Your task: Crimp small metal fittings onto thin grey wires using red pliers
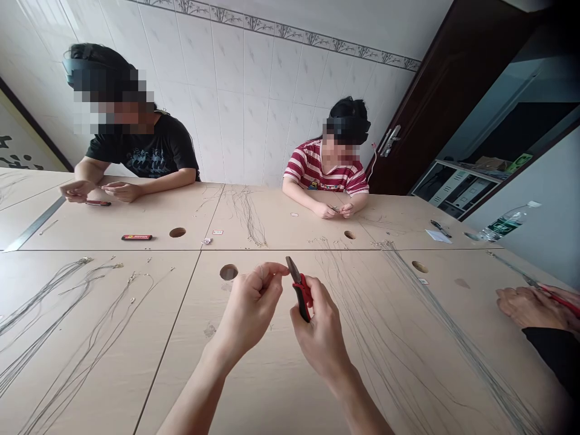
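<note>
My right hand (322, 323) is wrapped round a pair of pliers (299, 289) with red and black handles, its metal jaws pointing up and to the left. Close by on the left, my left hand (254, 305) is closed in a pinch, thumb against forefinger, near the plier jaws. Whatever lies between those fingertips is too small to make out. A ring (261, 272) shows on one left finger. Both hands are over the wooden table (258, 386). Thin grey cords (362, 314) lie beside my right hand.
More cord bundles (58, 290) lie at the left, and another (435, 296) at the right. Two people (149, 145) (326, 166) sit opposite. A third person's hands (530, 305) hold a red-handled tool at the right edge. A bottle (507, 223) stands far right; the table has round holes (229, 272).
</note>
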### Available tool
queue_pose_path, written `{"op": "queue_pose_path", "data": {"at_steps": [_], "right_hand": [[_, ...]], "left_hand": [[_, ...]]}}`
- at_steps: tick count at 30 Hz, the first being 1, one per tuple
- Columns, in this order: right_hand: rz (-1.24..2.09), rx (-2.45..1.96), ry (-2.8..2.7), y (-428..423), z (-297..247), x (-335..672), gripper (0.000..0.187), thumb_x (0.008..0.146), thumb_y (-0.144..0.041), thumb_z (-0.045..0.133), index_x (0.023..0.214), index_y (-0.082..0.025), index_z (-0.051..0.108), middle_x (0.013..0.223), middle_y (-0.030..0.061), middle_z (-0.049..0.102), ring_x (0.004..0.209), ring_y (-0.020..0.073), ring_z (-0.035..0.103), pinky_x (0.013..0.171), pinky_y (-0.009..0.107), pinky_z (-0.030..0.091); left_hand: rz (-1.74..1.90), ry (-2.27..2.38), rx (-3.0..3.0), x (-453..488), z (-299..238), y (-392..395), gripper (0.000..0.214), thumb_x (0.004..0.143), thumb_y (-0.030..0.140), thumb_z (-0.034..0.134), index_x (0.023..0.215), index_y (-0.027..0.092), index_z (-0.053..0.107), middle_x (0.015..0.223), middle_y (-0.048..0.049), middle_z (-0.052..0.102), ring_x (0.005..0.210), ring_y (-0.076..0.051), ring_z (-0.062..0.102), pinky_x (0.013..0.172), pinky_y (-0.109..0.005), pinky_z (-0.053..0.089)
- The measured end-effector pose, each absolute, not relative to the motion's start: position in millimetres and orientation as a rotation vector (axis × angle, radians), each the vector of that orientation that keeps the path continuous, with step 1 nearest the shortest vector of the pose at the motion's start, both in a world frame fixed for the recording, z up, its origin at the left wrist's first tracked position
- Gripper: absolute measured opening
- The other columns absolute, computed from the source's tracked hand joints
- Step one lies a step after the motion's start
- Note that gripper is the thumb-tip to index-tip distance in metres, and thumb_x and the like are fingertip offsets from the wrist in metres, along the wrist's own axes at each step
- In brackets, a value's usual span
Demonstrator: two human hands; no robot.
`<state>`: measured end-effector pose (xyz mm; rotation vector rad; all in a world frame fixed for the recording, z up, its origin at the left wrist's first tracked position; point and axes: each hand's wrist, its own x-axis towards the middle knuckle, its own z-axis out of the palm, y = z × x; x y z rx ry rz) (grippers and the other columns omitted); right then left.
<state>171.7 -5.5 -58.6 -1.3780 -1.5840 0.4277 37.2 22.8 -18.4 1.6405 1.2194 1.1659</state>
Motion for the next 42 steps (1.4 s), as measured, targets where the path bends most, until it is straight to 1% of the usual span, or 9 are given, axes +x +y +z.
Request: {"op": "queue_pose_path", "data": {"at_steps": [7, 14, 18, 21, 24, 29, 34, 39, 42], "right_hand": [[0.443, -1.409, -1.593, -5, -58, 174, 0.035, 0.076, -0.005, 0.045, 0.104, -0.022, 0.054, 0.08, 0.0, 0.055, 0.073, 0.0163, 0.052, 0.062, 0.028, 0.044], [0.48, -1.391, -1.558, -4, -56, 177, 0.032, 0.076, -0.006, 0.046, 0.103, -0.022, 0.054, 0.08, 0.0002, 0.057, 0.07, 0.0157, 0.052, 0.061, 0.028, 0.044], [0.489, -1.349, -1.578, -4, -53, 178, 0.031, 0.077, -0.008, 0.046, 0.104, -0.022, 0.054, 0.082, 0.0006, 0.058, 0.072, 0.0161, 0.054, 0.062, 0.028, 0.044], [0.487, -1.333, -1.593, -4, -51, 178, 0.032, 0.077, -0.007, 0.046, 0.104, -0.022, 0.054, 0.082, 0.0005, 0.058, 0.072, 0.016, 0.054, 0.064, 0.028, 0.045], [0.492, -1.333, -1.585, -4, -51, 178, 0.034, 0.077, -0.006, 0.046, 0.105, -0.022, 0.054, 0.083, 0.0, 0.058, 0.073, 0.0158, 0.054, 0.066, 0.028, 0.046], [0.515, -1.325, -1.568, -3, -52, 179, 0.034, 0.077, -0.007, 0.047, 0.107, -0.022, 0.054, 0.086, 0.0009, 0.06, 0.075, 0.0161, 0.055, 0.068, 0.029, 0.047], [0.559, -1.319, -1.546, -2, -51, 179, 0.033, 0.078, -0.009, 0.047, 0.107, -0.022, 0.055, 0.086, 0.0016, 0.061, 0.074, 0.0161, 0.056, 0.068, 0.029, 0.047], [0.604, -1.323, -1.54, -4, -46, 180, 0.031, 0.076, -0.009, 0.048, 0.104, -0.022, 0.055, 0.084, 0.001, 0.061, 0.068, 0.0148, 0.054, 0.065, 0.028, 0.047], [0.621, -1.314, -1.516, -4, -44, 180, 0.03, 0.076, -0.01, 0.047, 0.102, -0.022, 0.055, 0.085, 0.001, 0.063, 0.066, 0.014, 0.053, 0.062, 0.026, 0.046]], "left_hand": [[1.139, 1.288, 1.7, 37, -19, 23, 0.023, 0.087, 0.024, 0.046, 0.089, 0.018, 0.068, 0.05, 0.0059, 0.036, 0.046, -0.01, 0.03, 0.04, -0.02, 0.029], [1.145, 1.223, 1.742, 37, -19, 22, 0.024, 0.089, 0.024, 0.045, 0.089, 0.016, 0.067, 0.048, 0.008, 0.03, 0.044, -0.008, 0.024, 0.04, -0.02, 0.024], [1.208, 1.197, 1.704, 35, -20, 22, 0.023, 0.088, 0.024, 0.047, 0.089, 0.017, 0.069, 0.05, 0.0072, 0.034, 0.044, -0.008, 0.027, 0.041, -0.02, 0.026], [1.26, 1.18, 1.697, 33, -20, 23, 0.02, 0.088, 0.025, 0.051, 0.088, 0.018, 0.07, 0.051, 0.008, 0.028, 0.045, -0.008, 0.025, 0.042, -0.021, 0.026], [1.27, 1.162, 1.728, 32, -20, 24, 0.02, 0.089, 0.032, 0.057, 0.087, 0.018, 0.07, 0.053, 0.0081, 0.023, 0.047, -0.008, 0.024, 0.044, -0.022, 0.024], [1.184, 1.143, 1.723, 32, -22, 26, 0.027, 0.094, 0.037, 0.052, 0.093, 0.018, 0.072, 0.054, 0.0055, 0.034, 0.048, -0.009, 0.028, 0.043, -0.022, 0.025], [1.141, 1.129, 1.757, 29, -26, 26, 0.029, 0.096, 0.034, 0.047, 0.103, 0.02, 0.071, 0.053, 0.0066, 0.03, 0.044, -0.009, 0.023, 0.041, -0.022, 0.021], [1.239, 1.15, 1.8, 28, -29, 28, 0.027, 0.093, 0.033, 0.05, 0.097, 0.021, 0.074, 0.053, 0.0019, 0.043, 0.047, -0.011, 0.035, 0.042, -0.023, 0.031], [1.274, 1.114, 1.798, 29, -29, 28, 0.027, 0.092, 0.033, 0.051, 0.093, 0.022, 0.076, 0.052, 0.0014, 0.043, 0.048, -0.012, 0.037, 0.043, -0.024, 0.033]]}}
